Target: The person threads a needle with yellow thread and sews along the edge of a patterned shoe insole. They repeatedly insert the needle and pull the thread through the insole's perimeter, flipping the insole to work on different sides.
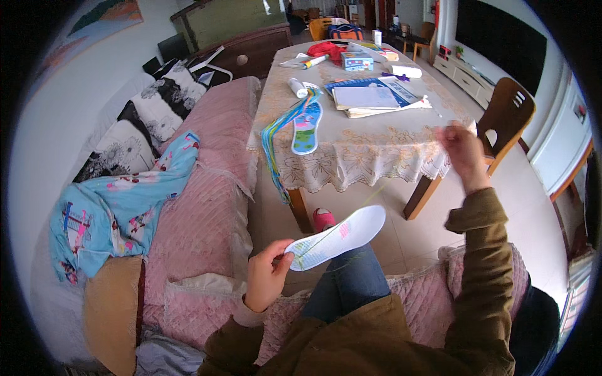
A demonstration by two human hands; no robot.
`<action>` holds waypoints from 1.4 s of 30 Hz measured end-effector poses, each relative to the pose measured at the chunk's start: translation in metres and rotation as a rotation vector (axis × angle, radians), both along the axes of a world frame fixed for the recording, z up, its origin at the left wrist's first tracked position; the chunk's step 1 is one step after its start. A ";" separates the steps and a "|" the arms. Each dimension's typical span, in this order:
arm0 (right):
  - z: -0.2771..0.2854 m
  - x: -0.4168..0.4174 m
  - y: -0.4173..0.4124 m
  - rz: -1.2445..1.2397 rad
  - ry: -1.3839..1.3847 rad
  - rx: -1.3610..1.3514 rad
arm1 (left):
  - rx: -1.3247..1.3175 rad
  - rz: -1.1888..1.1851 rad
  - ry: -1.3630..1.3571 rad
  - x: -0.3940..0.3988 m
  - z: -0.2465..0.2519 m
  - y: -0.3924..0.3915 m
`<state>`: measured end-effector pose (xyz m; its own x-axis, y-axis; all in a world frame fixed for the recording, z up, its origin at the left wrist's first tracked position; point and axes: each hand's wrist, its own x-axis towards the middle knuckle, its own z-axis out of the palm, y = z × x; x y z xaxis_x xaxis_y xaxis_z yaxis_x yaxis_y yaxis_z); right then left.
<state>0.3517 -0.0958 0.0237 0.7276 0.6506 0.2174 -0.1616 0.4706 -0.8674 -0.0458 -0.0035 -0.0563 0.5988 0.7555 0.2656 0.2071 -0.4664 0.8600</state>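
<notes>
My left hand [268, 275] pinches the heel end of a white embroidery insole [336, 237] between thumb and fingers. The insole lies above my knees, tilted up to the right, with green stitching by the held end and a pink patch at its middle. A green thread runs from it up to the right. My right hand [461, 145] is raised at the right, beside the table's corner, blurred, its fingertips drawn together; whether it grips a needle or thread cannot be told. On the table lie a printed blue and green insole [306, 129] and a bundle of coloured threads [277, 136] hanging over the edge.
The table [357, 136] has a lace cloth and bears books [371, 97], a blue box [357, 61] and a white bottle [297, 88]. A pink quilted sofa [197, 225] with a blue blanket [122, 207] is at the left. A wooden chair [508, 113] stands right of the table.
</notes>
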 end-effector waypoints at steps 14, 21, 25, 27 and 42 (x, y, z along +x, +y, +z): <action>-0.021 -0.159 -0.041 0.123 -1.186 -0.501 | -0.389 -0.134 -0.119 0.014 0.024 -0.010; -0.027 -0.215 -0.022 0.213 -1.217 -0.155 | -0.444 -0.195 -0.191 0.014 0.052 -0.032; -0.023 -0.215 -0.019 0.234 -1.294 -0.121 | -0.464 -0.225 -0.179 0.009 0.057 -0.036; -0.024 -0.217 -0.019 0.225 -1.317 -0.105 | -0.492 -0.220 -0.175 0.007 0.056 -0.037; -0.025 -0.217 -0.025 0.298 -1.333 -0.091 | -0.510 -0.197 -0.194 0.002 0.060 -0.045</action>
<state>0.1344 -0.1204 -0.0012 -0.1669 0.7937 0.5850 0.7286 0.4990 -0.4692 -0.0440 -0.0486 0.0033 0.7178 0.6961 0.0159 -0.0252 0.0030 0.9997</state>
